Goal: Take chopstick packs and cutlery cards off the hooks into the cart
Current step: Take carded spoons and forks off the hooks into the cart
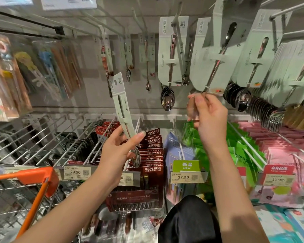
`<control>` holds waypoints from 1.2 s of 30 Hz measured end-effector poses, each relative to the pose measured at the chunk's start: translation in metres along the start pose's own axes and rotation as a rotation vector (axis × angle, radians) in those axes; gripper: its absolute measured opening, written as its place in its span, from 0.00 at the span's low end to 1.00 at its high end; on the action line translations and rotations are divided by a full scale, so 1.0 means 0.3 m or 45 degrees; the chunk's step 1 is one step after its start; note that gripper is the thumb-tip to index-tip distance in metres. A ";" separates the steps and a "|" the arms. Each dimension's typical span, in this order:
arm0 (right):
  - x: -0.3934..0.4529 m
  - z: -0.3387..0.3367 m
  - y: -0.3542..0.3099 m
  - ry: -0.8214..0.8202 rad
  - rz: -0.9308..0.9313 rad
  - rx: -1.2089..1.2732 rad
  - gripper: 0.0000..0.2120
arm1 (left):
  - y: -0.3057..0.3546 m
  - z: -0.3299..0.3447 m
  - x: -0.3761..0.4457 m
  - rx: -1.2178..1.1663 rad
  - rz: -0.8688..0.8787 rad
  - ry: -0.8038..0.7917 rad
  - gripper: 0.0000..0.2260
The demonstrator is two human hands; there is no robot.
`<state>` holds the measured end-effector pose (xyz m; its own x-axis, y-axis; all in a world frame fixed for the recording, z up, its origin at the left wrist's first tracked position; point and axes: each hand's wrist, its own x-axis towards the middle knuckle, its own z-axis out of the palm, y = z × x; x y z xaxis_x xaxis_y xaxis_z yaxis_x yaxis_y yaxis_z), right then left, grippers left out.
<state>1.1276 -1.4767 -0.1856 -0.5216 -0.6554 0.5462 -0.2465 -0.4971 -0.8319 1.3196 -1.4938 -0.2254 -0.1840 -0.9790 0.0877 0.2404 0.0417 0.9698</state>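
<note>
Head: shop wall (88,102), hooks (288,9), orange cart (33,174)

Bare white hooks (178,137) leave an open gap between the red chopstick packs (153,155) and green packs (242,149). Hanging spoon cards (172,50) crowd the rack above. The cart (25,181) blocks the lower left.

Pale cutlery cards (172,50) hang on the upper hooks, dark-red chopstick packs (153,155) on hooks below them. The orange-handled wire cart (25,179) stands lower left, green packs (242,148) right of the chopsticks.
</note>
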 end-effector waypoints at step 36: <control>-0.108 0.140 0.063 -1.077 0.333 -0.532 0.06 | -0.006 -0.018 0.021 0.032 -0.026 0.112 0.21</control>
<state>1.1742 -1.4886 -0.2149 0.1169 -0.9887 0.0936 -0.5611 -0.1435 -0.8152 1.3230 -1.5012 -0.2277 -0.1037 -0.9934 0.0487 0.2131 0.0257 0.9767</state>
